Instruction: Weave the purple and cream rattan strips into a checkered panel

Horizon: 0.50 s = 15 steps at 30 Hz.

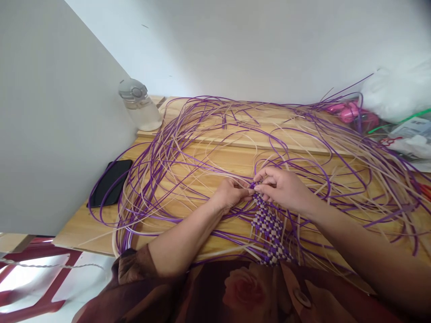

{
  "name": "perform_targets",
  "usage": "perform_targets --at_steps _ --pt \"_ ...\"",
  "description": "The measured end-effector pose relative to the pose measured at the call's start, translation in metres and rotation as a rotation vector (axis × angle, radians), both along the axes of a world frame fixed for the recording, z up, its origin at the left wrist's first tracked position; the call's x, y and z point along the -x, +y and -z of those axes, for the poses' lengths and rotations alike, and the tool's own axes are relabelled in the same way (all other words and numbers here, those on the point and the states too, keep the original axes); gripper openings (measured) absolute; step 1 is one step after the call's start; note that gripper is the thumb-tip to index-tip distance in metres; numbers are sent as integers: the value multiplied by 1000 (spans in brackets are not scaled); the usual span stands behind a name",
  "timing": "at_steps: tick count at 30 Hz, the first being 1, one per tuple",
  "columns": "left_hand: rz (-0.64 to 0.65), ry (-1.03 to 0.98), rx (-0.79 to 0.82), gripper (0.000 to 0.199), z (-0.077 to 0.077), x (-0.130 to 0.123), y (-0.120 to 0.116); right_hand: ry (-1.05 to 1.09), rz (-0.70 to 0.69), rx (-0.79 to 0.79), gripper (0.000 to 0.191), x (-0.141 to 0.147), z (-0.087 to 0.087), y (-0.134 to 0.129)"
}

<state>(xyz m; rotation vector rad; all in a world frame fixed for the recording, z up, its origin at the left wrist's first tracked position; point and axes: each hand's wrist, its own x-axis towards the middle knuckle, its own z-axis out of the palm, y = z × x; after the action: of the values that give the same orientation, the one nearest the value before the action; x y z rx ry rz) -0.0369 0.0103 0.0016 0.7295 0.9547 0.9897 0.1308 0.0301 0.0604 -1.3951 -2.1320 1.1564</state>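
Observation:
A narrow woven piece (269,226) in purple and beige checks lies on the wooden table, its near end close to my body. Long purple and beige strands (168,143) spread from it to both sides and curl round the back. At the far tip of the weave, my left hand (231,194) pinches the strands from the left. Close against it, my right hand (283,188) has thumb and index finger together on the same tip. The fingertips nearly meet and partly hide the strands between them.
A clear bottle with a grey lid (140,105) stands at the back left. A black phone (110,183) lies at the table's left edge (77,229), under some strands. Pink object (353,112) and plastic bags (400,94) sit at the back right, before a white wall.

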Motion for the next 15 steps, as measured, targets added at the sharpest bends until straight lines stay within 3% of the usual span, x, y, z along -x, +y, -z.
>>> perform_targets --at_steps 5,11,15 --pt "-7 23 -35 36 4 -1 0 -172 -45 -4 19 7 -9 6" --pt "-2 114 -127 28 11 0 3 -469 -91 -547 11 25 -10 -8" --pt "26 179 -272 12 11 1 3 -535 -147 -676 13 36 -9 -20"
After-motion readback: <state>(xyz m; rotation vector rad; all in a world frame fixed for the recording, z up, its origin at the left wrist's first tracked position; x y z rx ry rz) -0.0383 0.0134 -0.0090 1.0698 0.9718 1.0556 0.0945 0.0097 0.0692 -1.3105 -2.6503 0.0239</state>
